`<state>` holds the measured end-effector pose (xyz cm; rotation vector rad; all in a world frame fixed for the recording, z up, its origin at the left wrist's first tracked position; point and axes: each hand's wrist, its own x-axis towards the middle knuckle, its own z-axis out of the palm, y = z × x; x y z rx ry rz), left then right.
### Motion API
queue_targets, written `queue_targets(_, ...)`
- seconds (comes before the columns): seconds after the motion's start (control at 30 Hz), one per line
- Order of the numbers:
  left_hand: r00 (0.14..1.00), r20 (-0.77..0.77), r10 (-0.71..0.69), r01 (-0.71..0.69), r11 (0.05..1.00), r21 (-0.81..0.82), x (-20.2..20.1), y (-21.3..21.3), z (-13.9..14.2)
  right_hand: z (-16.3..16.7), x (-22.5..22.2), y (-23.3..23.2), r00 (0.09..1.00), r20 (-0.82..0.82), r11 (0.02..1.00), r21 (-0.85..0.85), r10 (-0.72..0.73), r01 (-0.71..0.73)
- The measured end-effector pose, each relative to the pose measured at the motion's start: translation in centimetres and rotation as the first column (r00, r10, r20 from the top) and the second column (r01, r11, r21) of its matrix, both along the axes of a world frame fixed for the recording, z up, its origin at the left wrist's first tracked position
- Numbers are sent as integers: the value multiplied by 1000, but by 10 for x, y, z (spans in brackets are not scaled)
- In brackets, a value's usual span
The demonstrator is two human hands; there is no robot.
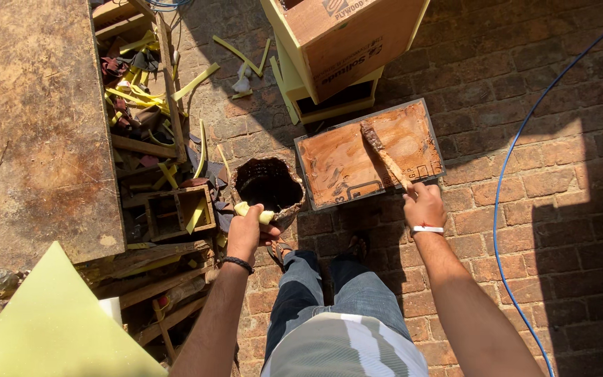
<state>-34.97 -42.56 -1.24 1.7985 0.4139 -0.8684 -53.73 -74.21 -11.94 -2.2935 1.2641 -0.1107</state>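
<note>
On sunlit brick paving (525,181), glue-smeared board (343,164).

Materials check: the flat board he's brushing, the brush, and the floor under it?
Board: looks like plywood or laminate sheet, grey edge, face coated in wet glossy brown adhesive or paint. Brush in right hand: likely wooden handle, caked in the same brown. Floor: matte red brick paving, mortar joints visible.

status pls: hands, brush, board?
Left hand grips pale handle of dark bucket. Right hand holds brush on glue-smeared board. Blue cable alongside, apart.
</note>
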Motion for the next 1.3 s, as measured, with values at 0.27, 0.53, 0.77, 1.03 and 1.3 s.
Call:
queue_targets(0.27, 1000, -25, -18, 17, 999, -36, 2, -18, -2, -19, -97, 28, 997, -23, 990, -120, 73, -75)
queue_targets(0.53, 997, -13, -82, 82, 996, 18, -6, -38, 13, -1, -82, -27, 993, -115, 970, -237, 32, -59)
queue_targets(0.77, 995, -24, -97, 98, 995, 33, -19, -44, 20, 29, -23, -77, 984, -153, 979, -196, -95, 64)
queue_targets(1.03, 997, -22, -80, 81, 996, 34, -21, -32, 15, 36, -36, -85, 973, -196, 988, -122, -121, 98)
queue_targets(1.3, 999, -32, -32, 30, 998, -60, -14, -24, -2, 17, -177, -28, 960, -151, 971, -75, -237, 228)
